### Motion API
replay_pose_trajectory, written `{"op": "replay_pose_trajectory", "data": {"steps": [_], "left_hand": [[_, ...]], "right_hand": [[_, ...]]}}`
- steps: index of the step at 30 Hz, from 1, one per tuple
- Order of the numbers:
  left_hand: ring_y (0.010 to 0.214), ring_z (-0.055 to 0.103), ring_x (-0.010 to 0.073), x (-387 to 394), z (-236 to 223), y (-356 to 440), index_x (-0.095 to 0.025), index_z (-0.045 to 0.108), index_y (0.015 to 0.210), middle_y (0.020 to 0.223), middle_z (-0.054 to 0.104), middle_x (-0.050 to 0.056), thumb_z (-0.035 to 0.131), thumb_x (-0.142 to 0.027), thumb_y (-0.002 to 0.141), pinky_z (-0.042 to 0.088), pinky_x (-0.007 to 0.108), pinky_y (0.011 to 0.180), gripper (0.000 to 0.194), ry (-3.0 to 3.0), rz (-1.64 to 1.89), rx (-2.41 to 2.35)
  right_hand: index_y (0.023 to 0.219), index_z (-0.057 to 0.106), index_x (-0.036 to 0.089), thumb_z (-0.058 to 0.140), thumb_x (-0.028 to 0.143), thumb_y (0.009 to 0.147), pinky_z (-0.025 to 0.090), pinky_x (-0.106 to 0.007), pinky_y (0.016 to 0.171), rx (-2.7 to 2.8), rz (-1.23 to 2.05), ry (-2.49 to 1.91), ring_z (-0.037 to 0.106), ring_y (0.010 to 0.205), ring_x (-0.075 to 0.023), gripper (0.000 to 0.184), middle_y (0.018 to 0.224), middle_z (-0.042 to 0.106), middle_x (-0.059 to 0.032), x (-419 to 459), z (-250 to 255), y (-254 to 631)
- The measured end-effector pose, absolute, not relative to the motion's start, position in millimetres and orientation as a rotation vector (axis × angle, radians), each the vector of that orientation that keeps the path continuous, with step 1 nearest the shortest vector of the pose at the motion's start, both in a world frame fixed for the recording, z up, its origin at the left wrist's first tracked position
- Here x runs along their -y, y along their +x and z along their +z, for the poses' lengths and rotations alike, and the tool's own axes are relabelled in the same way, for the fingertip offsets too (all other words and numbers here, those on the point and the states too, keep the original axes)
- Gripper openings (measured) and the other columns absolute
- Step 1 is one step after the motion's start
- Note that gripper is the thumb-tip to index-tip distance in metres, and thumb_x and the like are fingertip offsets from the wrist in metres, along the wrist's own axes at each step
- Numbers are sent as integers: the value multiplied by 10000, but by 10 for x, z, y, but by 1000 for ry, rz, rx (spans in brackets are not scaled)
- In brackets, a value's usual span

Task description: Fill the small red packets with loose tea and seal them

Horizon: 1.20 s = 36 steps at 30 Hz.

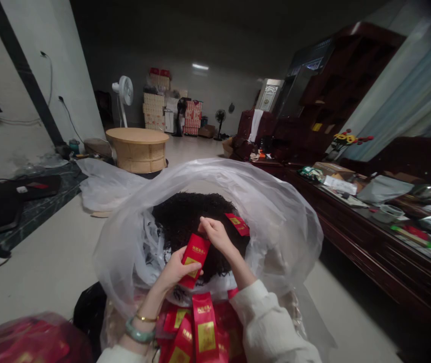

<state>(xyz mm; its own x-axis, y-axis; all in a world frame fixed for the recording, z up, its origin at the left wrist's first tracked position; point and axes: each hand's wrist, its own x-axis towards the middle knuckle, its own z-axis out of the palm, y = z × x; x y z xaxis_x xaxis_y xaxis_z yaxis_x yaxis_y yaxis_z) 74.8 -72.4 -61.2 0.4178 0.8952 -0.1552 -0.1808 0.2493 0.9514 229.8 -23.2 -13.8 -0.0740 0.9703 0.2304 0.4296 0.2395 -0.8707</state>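
Your left hand (179, 268) was closed around the lower part of a red packet (195, 259), thumb laid across its printed front and the fingers behind; the packet stood tilted, its top leaning to the right, above the near part of a heap of black strands (192, 207). Your right hand (216, 235), just beyond the packet's upper end, had its thumb and fingertips drawn together over the heap; whether they pinched anything was too small to tell. The heap lay inside a translucent plastic bag (302, 222), whose wide mouth opened around it. A second packet (238, 224) rested on the right side of the heap, near the bag's inner wall. Nearest you, between your forearms, lay several loose packets (206, 330), overlapping one another. A gold bangle (146, 318) and a green bangle (139, 333) encircled your left wrist.
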Motion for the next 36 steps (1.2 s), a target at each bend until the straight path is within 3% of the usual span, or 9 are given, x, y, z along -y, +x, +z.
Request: {"op": "replay_pose_trajectory", "data": {"steps": [4,9,15,17,20,24,27,36], "left_hand": [[618,699,210,697,-607,690,-155,557,930,756,708,28,826,-436,538,536,291,586,552,1097,893,-850],[625,702,212,697,-571,680,-150,562,945,813,720,56,820,-456,551,530,282,576,561,1129,869,-832],[596,700,211,732,-571,675,-146,566,913,792,719,56,827,-456,528,523,270,549,559,1120,847,-823],[595,701,220,734,-568,670,-145,571,913,795,726,55,833,-450,516,526,274,548,565,1090,863,-831],[621,708,230,725,-563,656,-150,576,947,863,740,69,833,-452,511,536,282,566,589,1042,895,-855],[644,715,216,709,-580,639,-139,574,980,979,729,134,833,-456,512,544,282,588,621,990,962,-888],[658,718,222,705,-609,642,-132,582,981,987,727,149,833,-454,515,543,282,589,620,945,997,-911],[680,719,231,715,-657,671,-132,598,974,970,731,137,826,-440,533,537,285,585,584,909,1006,-910]], "right_hand": [[669,652,155,482,653,804,420,-249,649,1834,990,-1214,556,685,-149,544,725,642,-45,248,-51,2458],[603,578,158,343,702,845,389,-240,594,2084,1033,-1042,492,635,-123,640,717,582,-24,312,-14,2432],[507,524,161,327,699,853,394,-241,620,2211,1031,-1002,476,624,-114,670,673,533,-9,326,-16,2362],[558,594,161,357,675,856,421,-250,648,2144,1024,-1055,528,658,-132,640,715,595,-23,309,-19,2392],[817,702,163,325,592,907,448,-290,780,1908,934,-1216,612,849,-190,578,908,684,-65,262,-69,2529],[1087,646,137,484,427,886,402,-327,895,1756,513,-1690,578,1049,-252,388,1103,651,-137,218,-306,2804],[1206,571,112,599,358,811,421,-305,823,1835,415,-2080,599,1001,-265,467,1108,629,-175,248,-550,2928],[1099,619,89,587,304,755,441,-323,778,1760,342,-2069,596,916,-266,407,1010,632,-165,326,-721,2891]]}}
